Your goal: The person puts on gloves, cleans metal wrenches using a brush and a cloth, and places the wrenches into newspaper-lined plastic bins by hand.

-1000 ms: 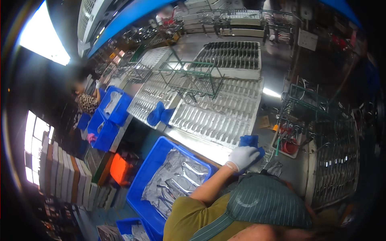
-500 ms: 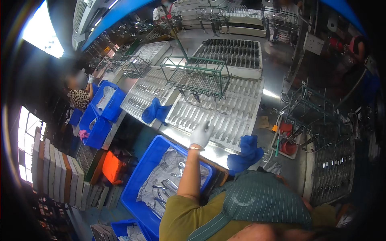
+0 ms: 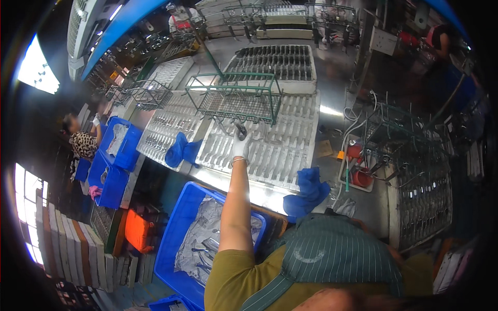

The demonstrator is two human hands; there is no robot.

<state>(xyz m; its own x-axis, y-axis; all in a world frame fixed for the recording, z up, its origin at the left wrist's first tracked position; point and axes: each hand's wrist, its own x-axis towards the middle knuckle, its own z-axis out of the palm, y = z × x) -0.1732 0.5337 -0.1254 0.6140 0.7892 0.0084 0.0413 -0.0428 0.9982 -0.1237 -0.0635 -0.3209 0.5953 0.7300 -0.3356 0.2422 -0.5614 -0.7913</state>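
And there's the left hand (image 3: 240, 148), white-gloved, out at the near side of the green wire rack (image 3: 236, 102) over the desk (image 3: 264, 197)! A dark metal piece (image 3: 240, 131) shows by its fingertips, close to the rack; whether the grip is clasped on it or free, I can't tell. Right hand's out of sight. Steady wrist is the way, I'd say, clear of the rack's wires. Labels, writing? None readable here.

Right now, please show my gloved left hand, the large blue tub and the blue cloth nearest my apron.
Gloved left hand (image 3: 240, 148), head view: its back.
Large blue tub (image 3: 174, 234), head view: left wall.
Blue cloth (image 3: 307, 194), head view: middle.
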